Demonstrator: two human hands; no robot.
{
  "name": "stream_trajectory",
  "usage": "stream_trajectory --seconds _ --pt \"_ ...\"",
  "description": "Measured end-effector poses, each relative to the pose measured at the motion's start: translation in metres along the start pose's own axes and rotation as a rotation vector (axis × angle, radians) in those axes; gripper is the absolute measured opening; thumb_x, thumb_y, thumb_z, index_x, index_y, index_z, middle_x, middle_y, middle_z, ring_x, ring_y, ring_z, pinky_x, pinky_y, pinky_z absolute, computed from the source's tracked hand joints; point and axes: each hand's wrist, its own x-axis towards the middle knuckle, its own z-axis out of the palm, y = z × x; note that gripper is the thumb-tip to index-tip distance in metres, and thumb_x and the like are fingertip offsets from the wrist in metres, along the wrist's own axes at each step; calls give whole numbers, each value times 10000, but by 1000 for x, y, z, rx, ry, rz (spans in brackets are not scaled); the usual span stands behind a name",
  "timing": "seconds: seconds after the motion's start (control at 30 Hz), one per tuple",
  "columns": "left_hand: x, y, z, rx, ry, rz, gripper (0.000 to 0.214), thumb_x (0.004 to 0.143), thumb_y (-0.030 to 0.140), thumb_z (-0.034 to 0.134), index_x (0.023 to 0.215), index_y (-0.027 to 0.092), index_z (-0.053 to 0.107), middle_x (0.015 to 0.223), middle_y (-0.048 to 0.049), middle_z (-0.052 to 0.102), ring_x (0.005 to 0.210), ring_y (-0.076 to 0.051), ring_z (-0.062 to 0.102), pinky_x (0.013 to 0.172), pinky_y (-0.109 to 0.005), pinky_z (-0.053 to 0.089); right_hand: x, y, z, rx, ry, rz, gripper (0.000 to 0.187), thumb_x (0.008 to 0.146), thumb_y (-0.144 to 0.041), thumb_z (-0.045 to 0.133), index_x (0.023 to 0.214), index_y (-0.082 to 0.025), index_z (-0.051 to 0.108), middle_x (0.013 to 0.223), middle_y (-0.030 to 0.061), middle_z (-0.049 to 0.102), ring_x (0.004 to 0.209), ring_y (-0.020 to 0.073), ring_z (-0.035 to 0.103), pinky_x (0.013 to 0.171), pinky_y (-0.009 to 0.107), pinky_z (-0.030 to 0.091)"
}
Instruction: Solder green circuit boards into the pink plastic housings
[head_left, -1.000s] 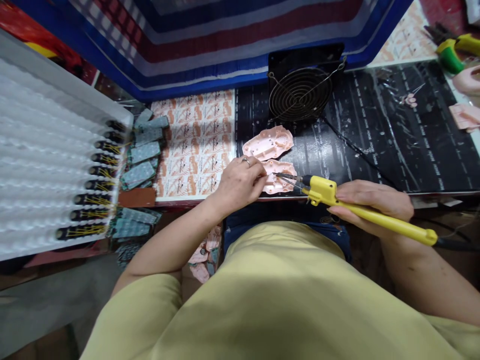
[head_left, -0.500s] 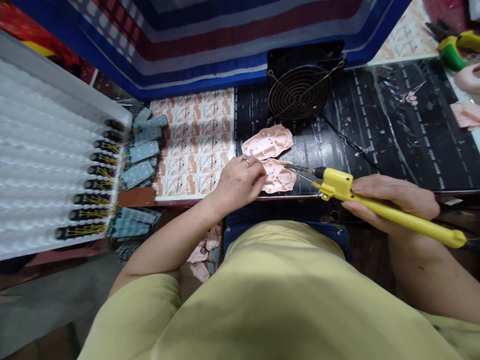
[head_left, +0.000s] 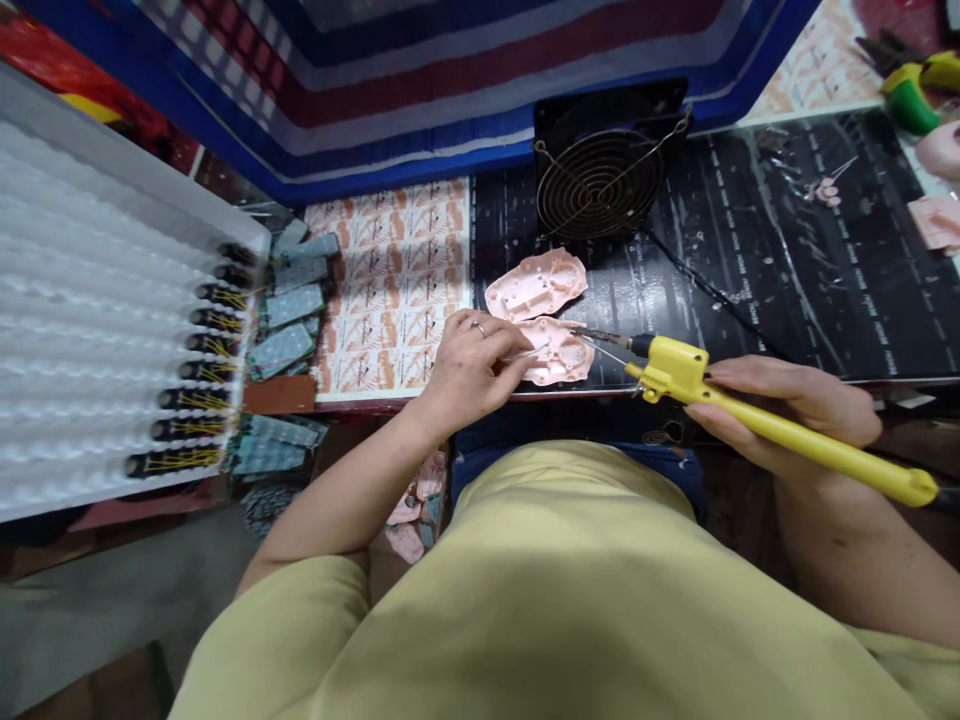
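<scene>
My right hand (head_left: 795,405) grips a yellow soldering iron (head_left: 795,432) with a solder feed tube beside its tip. The dark tip reaches the upper edge of a pink plastic shell half (head_left: 559,362) lying at the table's front edge. Over the left end of that shell, my left hand (head_left: 480,362), with a ring on one finger, pinches a thin, pale, wire-like piece (head_left: 531,353) that points to the shell's middle. Its exact kind is too small to tell. Just behind lies a second pink shell half (head_left: 536,284), untouched, with its inner side up.
A black fan with a wire guard (head_left: 600,180) stands behind the shells, its cable (head_left: 705,285) running right. Circuit boards (head_left: 292,305) are stacked at left beside a white tray (head_left: 135,300) of dark parts with yellow wires. Pliers (head_left: 911,95) lie far right. A blue striped crate (head_left: 450,100) is behind.
My left hand has drawn back slightly to the left, and the thin piece in its fingers now shows. The soldering iron stays almost where it was, its tip at the shell.
</scene>
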Motion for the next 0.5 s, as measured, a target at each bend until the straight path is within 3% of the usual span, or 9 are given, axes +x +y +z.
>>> stream_trajectory --seconds 0.1,0.2,0.37,0.5 --pt "2 3 5 23 -10 -9 114 886 308 656 860 201 689 932 -48 745 895 -218 629 915 -419 430 4 -6 1 55 26 17 372 773 -139 797 1096 -282 683 829 27 732 675 222 709 531 318 607" --pt "2 2 7 30 16 7 146 912 277 623 806 198 687 888 -49 742 871 -213 625 891 -418 429 3 -8 -3 -35 10 17 375 768 -197 822 1115 -258 693 848 30 743 654 198 712 549 257 610" --pt "1 -2 4 10 -43 -5 168 943 267 590 834 214 707 824 -25 749 805 -189 636 898 -422 415 -6 -6 -7 -102 20 64 611 763 -221 835 1336 -252 625 906 42 754 687 181 726 682 207 625" --pt "3 3 2 73 -75 1 158 922 291 633 812 195 694 745 -21 728 748 -184 617 914 -427 400 -6 -4 -6 -75 -4 -19 651 754 -207 840 1359 -266 608 917 46 753 697 188 726 670 236 633"
